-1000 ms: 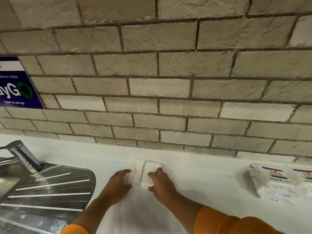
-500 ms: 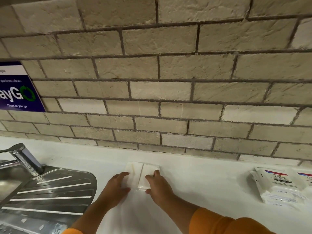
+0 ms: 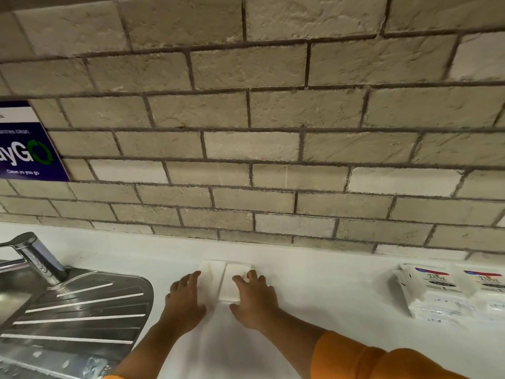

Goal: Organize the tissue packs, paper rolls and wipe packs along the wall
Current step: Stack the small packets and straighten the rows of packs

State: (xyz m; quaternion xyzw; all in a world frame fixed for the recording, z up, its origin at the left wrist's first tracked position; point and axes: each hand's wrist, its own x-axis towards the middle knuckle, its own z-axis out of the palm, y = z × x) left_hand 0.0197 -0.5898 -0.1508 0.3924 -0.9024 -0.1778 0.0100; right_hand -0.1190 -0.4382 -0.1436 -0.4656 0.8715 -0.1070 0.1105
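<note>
White countertop point(image 3: 328, 296) runs across the lower frame below a pale brick wall point(image 3: 273, 160). Two white tissue packs are laid flat, side by side and touching, at lower centre, close to the foot of the wall but apart from it: the left tissue pack point(image 3: 211, 274) and the right tissue pack point(image 3: 228, 288). The left hand point(image 3: 185, 299) is set against the outer edge of the left tissue pack with its fingers extended. The right hand point(image 3: 254, 299) is laid on the right tissue pack, fingers spread over its top and thumb at its near edge; neither hand is closed round a pack. Compared with the frame half a second ago, no shift of the packs along the wall is observed, and both hands are kept in the same contact. Two wipe packs point(image 3: 437, 294) are seen at the right edge, well apart from the hands. A steel drainboard point(image 3: 82, 305) and tap point(image 3: 38, 258) are located at lower left, a blue sign point(image 3: 24, 149) at the left edge, and an orange sleeve point(image 3: 369, 359) at the bottom.
</note>
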